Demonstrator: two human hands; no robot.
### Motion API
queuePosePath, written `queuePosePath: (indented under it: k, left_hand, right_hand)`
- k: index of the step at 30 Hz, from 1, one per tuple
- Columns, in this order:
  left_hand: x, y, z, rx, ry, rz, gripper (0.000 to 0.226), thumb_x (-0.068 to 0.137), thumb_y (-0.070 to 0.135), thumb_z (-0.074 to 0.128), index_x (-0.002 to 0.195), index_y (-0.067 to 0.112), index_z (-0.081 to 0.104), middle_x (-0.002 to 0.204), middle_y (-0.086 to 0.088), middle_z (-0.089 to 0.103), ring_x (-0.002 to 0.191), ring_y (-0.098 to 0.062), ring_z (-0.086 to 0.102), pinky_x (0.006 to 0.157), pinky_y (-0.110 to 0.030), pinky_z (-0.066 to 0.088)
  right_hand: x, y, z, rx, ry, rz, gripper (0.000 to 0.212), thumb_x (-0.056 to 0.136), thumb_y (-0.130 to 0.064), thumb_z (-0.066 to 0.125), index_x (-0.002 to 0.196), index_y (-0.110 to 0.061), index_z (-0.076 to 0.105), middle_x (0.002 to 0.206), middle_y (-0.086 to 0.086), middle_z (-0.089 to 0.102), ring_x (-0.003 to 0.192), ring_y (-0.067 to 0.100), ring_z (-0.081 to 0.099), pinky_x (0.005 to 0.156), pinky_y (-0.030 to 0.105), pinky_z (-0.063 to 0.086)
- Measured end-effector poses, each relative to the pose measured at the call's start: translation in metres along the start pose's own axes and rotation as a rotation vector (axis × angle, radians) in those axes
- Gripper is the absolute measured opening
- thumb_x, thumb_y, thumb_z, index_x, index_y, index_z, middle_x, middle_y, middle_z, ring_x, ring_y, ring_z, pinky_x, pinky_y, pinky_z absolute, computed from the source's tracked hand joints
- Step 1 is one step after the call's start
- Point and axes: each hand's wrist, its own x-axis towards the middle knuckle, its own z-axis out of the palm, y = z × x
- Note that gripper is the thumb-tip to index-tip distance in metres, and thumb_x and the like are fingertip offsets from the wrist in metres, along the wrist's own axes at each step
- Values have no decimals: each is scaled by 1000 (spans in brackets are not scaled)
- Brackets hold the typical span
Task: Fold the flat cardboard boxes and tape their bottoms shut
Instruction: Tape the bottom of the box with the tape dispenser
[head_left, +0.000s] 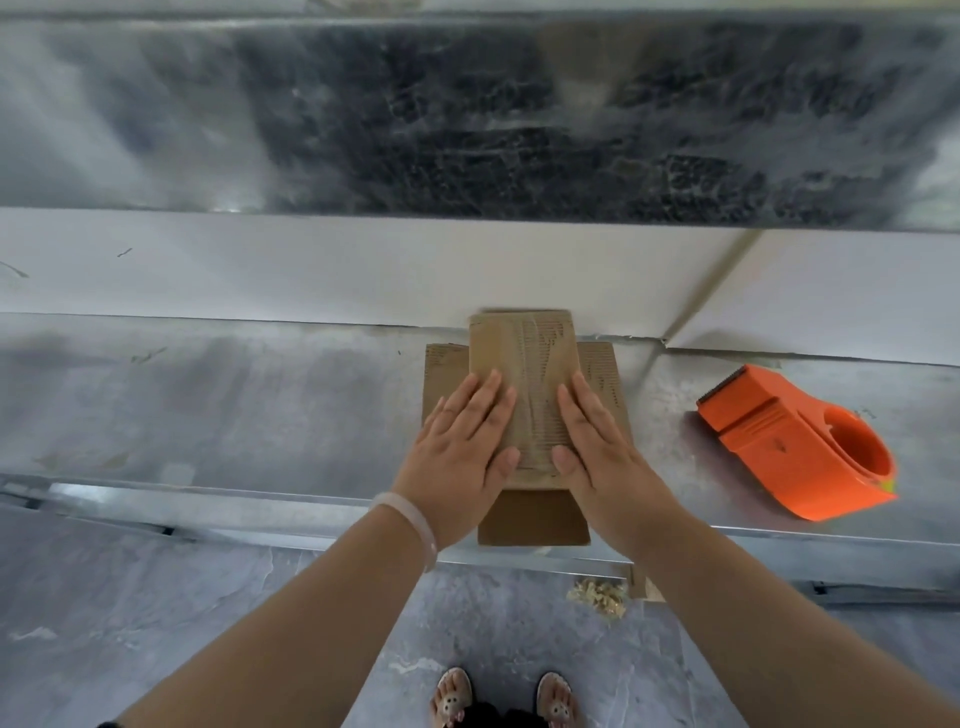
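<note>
Small brown cardboard box sits at near edge of shiny grey metal table, flaps folded. Left hand and right hand press flat on top, fingers straight. Orange plastic tape dispenser lies near, toward right edge.

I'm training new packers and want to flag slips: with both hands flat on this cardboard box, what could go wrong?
The left hand and right hand both press the cardboard box, but the orange tape dispenser lies apart on the right; freeing a hand to fetch it may let the flaps spring open.
</note>
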Motion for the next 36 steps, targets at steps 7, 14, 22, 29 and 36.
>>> queuePosePath:
  k: [7, 14, 22, 29, 36]
  left_hand:
    - [-35, 13, -14, 9, 68, 131, 56, 94, 50, 41, 142, 25, 50, 153, 5, 40, 144, -16, 31, 114, -37, 27]
    - [24, 4, -37, -170, 30, -102, 63, 91, 52, 49, 148, 30, 35, 158, 7, 26, 143, -18, 24, 119, -46, 23]
    - [69, -7, -44, -235, -107, -239, 83, 78, 61, 68, 146, 28, 35, 141, 5, 36, 132, -19, 32, 115, -38, 30]
    - [55, 23, -23, -416, 9, -393, 85, 78, 54, 72, 149, 26, 35, 146, 0, 36, 136, -22, 33, 116, -44, 29]
    - [52, 22, -9, -691, -5, -524, 100, 58, 73, 67, 144, 34, 36, 136, 8, 50, 122, -15, 51, 104, -43, 46]
  right_hand:
    - [-13, 14, -12, 158, 17, -66, 51, 102, -14, 44, 147, -35, 37, 158, -29, 12, 142, -17, 4, 109, 1, 4]
    - [-20, 5, -9, 295, 61, 126, 57, 96, -38, 54, 146, -50, 30, 153, -26, 24, 111, -21, 44, 98, 21, 45]
    - [-27, 12, -16, 354, 60, 201, 56, 98, -32, 53, 138, -63, 30, 142, -22, 41, 119, 2, 49, 102, 30, 43]
    - [-44, 30, -14, 514, 464, 460, 52, 95, -33, 58, 144, -36, 39, 140, -9, 47, 119, 8, 51, 97, 32, 45]
    - [-42, 22, 5, 706, 443, 624, 100, 62, -84, 54, 148, -40, 25, 146, -6, 46, 134, 21, 44, 109, 53, 39]
